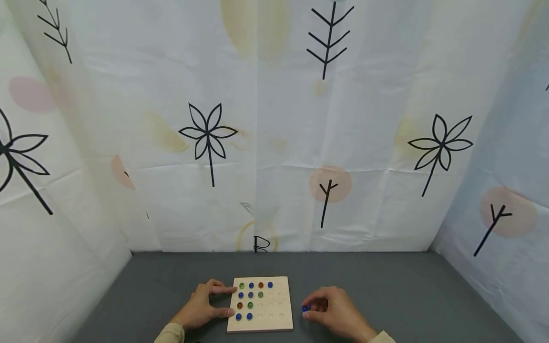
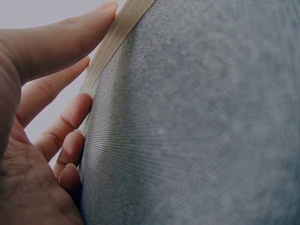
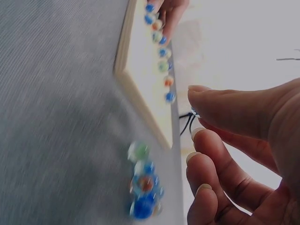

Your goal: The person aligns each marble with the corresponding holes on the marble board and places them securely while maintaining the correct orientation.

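While the left hand rests against the left edge of the wooden peg board with straight fingers, holding nothing, the right hand pinches one blue marble just right of the board. I count eleven marbles on the board: seven blue, three green and two orange-brown seem visible, mostly in left columns. Only the right wrist view shows a small pile of marbles on the grey surface, blurred. Open room stays at right.

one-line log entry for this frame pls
left hand: steadies wooden board edge | right hand: pinches blue marble beside board | marbles on board: left holes only
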